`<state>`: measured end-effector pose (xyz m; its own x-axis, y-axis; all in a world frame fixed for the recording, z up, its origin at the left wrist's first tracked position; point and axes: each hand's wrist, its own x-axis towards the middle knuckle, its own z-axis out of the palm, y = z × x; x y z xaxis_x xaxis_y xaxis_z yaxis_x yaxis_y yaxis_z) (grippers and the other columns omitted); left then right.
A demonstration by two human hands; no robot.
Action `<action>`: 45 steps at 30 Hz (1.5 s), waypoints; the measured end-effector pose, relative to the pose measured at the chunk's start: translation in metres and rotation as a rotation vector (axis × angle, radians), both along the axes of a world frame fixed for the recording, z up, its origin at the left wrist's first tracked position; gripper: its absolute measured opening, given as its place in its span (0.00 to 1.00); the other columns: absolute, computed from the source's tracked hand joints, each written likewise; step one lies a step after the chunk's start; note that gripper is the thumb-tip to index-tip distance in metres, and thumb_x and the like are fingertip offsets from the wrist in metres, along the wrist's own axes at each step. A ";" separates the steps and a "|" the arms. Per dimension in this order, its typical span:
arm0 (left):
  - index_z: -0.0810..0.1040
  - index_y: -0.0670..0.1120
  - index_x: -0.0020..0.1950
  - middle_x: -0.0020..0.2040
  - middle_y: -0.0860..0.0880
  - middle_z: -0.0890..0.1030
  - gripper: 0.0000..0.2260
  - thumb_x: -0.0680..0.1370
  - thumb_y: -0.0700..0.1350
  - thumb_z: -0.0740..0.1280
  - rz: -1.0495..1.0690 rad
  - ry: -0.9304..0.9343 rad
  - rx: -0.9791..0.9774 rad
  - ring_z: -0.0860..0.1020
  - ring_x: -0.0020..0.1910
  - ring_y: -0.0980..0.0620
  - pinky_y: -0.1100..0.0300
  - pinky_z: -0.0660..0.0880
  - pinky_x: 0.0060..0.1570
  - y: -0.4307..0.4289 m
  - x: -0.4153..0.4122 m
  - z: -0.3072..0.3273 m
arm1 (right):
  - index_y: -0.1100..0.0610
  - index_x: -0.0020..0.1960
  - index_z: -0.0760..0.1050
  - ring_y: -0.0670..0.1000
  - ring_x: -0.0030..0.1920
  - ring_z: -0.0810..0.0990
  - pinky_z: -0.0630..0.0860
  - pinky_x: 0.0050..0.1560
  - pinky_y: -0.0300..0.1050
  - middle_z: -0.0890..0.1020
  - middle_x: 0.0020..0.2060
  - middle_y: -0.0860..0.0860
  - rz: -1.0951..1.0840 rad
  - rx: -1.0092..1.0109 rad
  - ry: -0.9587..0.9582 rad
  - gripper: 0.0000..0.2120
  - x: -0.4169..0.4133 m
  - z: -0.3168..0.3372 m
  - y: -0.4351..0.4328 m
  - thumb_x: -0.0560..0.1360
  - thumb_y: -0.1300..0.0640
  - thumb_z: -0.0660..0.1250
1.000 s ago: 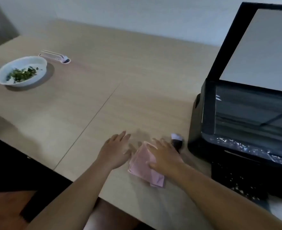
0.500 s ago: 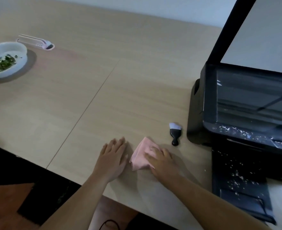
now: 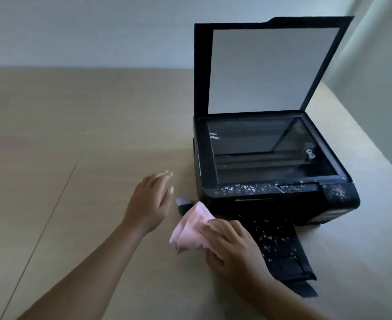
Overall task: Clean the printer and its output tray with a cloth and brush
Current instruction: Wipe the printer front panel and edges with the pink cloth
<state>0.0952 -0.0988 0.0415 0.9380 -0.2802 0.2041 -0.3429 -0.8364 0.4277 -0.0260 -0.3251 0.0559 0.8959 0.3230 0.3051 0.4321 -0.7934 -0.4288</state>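
My right hand [image 3: 232, 248] now grips the pink cloth [image 3: 190, 229] bunched, moved up beside the speckled output tray [image 3: 280, 245] — left hand [image 3: 150, 204] lifts off, fingers apart, empty — wiping can start.

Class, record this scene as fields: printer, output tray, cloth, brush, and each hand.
Printer: black, scanner lid raised, white specks along its front.
Output tray: extended, speckled with white debris.
Pink cloth: gripped by right hand beside the tray.
Brush: on table beside printer, partly behind cloth.
Left hand: open, holding nothing, near brush.
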 end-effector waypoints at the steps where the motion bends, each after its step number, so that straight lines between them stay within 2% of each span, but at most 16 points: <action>1: 0.71 0.45 0.70 0.69 0.48 0.74 0.22 0.80 0.53 0.54 -0.018 -0.014 -0.022 0.69 0.68 0.48 0.51 0.68 0.66 -0.012 0.010 0.010 | 0.49 0.65 0.72 0.55 0.45 0.76 0.77 0.42 0.49 0.74 0.56 0.46 -0.051 0.017 -0.070 0.27 -0.001 0.008 -0.010 0.67 0.57 0.70; 3: 0.71 0.46 0.71 0.70 0.48 0.73 0.22 0.80 0.54 0.54 -0.061 -0.029 -0.041 0.68 0.69 0.49 0.52 0.67 0.67 -0.034 0.026 0.027 | 0.50 0.65 0.72 0.56 0.47 0.76 0.77 0.44 0.50 0.74 0.58 0.46 -0.140 -0.002 -0.200 0.25 0.003 0.020 -0.026 0.68 0.55 0.68; 5: 0.70 0.47 0.71 0.71 0.49 0.71 0.23 0.80 0.55 0.53 -0.107 -0.035 -0.033 0.67 0.70 0.49 0.52 0.65 0.69 -0.054 0.038 0.040 | 0.51 0.65 0.73 0.57 0.49 0.76 0.77 0.45 0.51 0.74 0.59 0.46 -0.210 -0.036 -0.236 0.23 0.012 0.026 -0.037 0.70 0.52 0.66; 10: 0.72 0.47 0.70 0.72 0.48 0.71 0.20 0.80 0.51 0.56 -0.196 -0.038 -0.022 0.66 0.70 0.49 0.52 0.63 0.70 -0.086 0.056 0.047 | 0.53 0.59 0.75 0.57 0.53 0.72 0.77 0.38 0.51 0.73 0.66 0.49 -0.340 -0.248 -0.144 0.18 0.039 0.009 -0.044 0.69 0.53 0.68; 12: 0.73 0.46 0.69 0.70 0.48 0.73 0.20 0.80 0.50 0.56 -0.236 -0.041 0.002 0.67 0.70 0.48 0.52 0.63 0.70 -0.094 0.064 0.046 | 0.55 0.58 0.74 0.58 0.53 0.74 0.75 0.35 0.49 0.74 0.67 0.49 -0.342 -0.294 -0.125 0.18 0.045 0.002 -0.040 0.70 0.51 0.63; 14: 0.74 0.46 0.68 0.68 0.48 0.75 0.19 0.80 0.50 0.56 -0.266 -0.041 0.007 0.69 0.69 0.48 0.53 0.64 0.69 -0.099 0.069 0.045 | 0.55 0.59 0.74 0.60 0.51 0.75 0.75 0.32 0.49 0.76 0.65 0.49 -0.355 -0.286 -0.116 0.20 0.049 0.001 -0.034 0.71 0.47 0.59; 18: 0.74 0.45 0.68 0.68 0.48 0.75 0.18 0.81 0.47 0.56 -0.310 0.023 -0.058 0.69 0.69 0.50 0.57 0.63 0.70 -0.110 0.078 0.043 | 0.52 0.65 0.75 0.59 0.51 0.71 0.76 0.30 0.50 0.77 0.60 0.48 -0.403 -0.281 -0.131 0.27 0.060 0.003 -0.023 0.72 0.40 0.57; 22: 0.71 0.43 0.71 0.71 0.47 0.72 0.19 0.81 0.45 0.57 -0.289 0.127 -0.143 0.67 0.71 0.51 0.58 0.61 0.72 -0.118 0.082 0.033 | 0.53 0.64 0.77 0.55 0.50 0.69 0.76 0.29 0.48 0.76 0.62 0.46 -0.425 -0.253 -0.160 0.25 0.059 -0.002 -0.024 0.74 0.43 0.56; 26: 0.71 0.44 0.71 0.72 0.47 0.72 0.22 0.79 0.49 0.54 -0.280 0.087 -0.075 0.66 0.73 0.49 0.58 0.57 0.73 -0.122 0.084 0.024 | 0.54 0.63 0.77 0.55 0.46 0.74 0.71 0.25 0.44 0.72 0.61 0.45 -0.483 -0.247 -0.102 0.24 0.054 -0.004 -0.029 0.71 0.46 0.58; 28: 0.71 0.45 0.72 0.73 0.49 0.70 0.23 0.79 0.49 0.53 -0.265 0.067 -0.039 0.64 0.74 0.50 0.61 0.53 0.72 -0.123 0.085 0.020 | 0.52 0.62 0.77 0.55 0.44 0.76 0.67 0.22 0.43 0.73 0.59 0.45 -0.508 -0.199 -0.067 0.24 0.053 0.000 -0.023 0.71 0.44 0.58; 30: 0.71 0.47 0.73 0.74 0.50 0.69 0.23 0.79 0.49 0.53 -0.267 0.043 -0.004 0.63 0.75 0.50 0.60 0.53 0.73 -0.124 0.086 0.018 | 0.49 0.62 0.76 0.54 0.46 0.78 0.66 0.21 0.42 0.76 0.62 0.44 -0.501 -0.175 -0.028 0.23 0.053 0.002 -0.018 0.73 0.41 0.57; 32: 0.69 0.48 0.74 0.75 0.51 0.67 0.24 0.79 0.50 0.52 -0.285 0.026 0.048 0.62 0.75 0.50 0.57 0.54 0.74 -0.124 0.088 0.015 | 0.46 0.65 0.72 0.54 0.47 0.79 0.69 0.21 0.42 0.72 0.68 0.42 -0.463 -0.182 0.020 0.22 0.052 0.000 -0.021 0.74 0.43 0.56; 34: 0.66 0.49 0.75 0.77 0.52 0.64 0.25 0.79 0.52 0.51 -0.298 0.018 0.098 0.60 0.76 0.51 0.55 0.53 0.75 -0.124 0.087 0.014 | 0.44 0.68 0.68 0.54 0.46 0.80 0.74 0.22 0.46 0.67 0.72 0.39 -0.459 -0.160 0.062 0.23 0.048 -0.006 -0.029 0.74 0.47 0.56; 38: 0.66 0.50 0.76 0.77 0.52 0.64 0.25 0.79 0.53 0.49 -0.305 -0.010 0.125 0.60 0.76 0.50 0.54 0.54 0.74 -0.123 0.088 0.014 | 0.45 0.69 0.68 0.54 0.46 0.80 0.74 0.23 0.47 0.68 0.72 0.41 -0.532 -0.071 0.046 0.24 0.044 -0.015 -0.031 0.73 0.50 0.63; 42: 0.66 0.51 0.76 0.77 0.53 0.64 0.25 0.80 0.52 0.49 -0.300 0.003 0.122 0.59 0.76 0.51 0.55 0.53 0.74 -0.123 0.090 0.015 | 0.46 0.69 0.69 0.53 0.49 0.81 0.76 0.24 0.47 0.69 0.70 0.41 -0.502 -0.060 0.053 0.23 0.056 -0.010 -0.016 0.74 0.46 0.58; 45: 0.65 0.52 0.76 0.77 0.53 0.64 0.25 0.80 0.52 0.49 -0.297 0.004 0.127 0.58 0.76 0.51 0.56 0.52 0.74 -0.124 0.090 0.015 | 0.46 0.69 0.70 0.55 0.44 0.81 0.76 0.23 0.49 0.70 0.69 0.42 -0.476 -0.094 0.024 0.22 0.050 -0.011 -0.034 0.74 0.48 0.62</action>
<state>0.1847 -0.2225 0.0561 0.8122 -0.5647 0.1464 -0.5784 -0.7470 0.3278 0.0235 -0.3588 0.0445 0.9572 -0.0995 0.2716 0.0023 -0.9362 -0.3514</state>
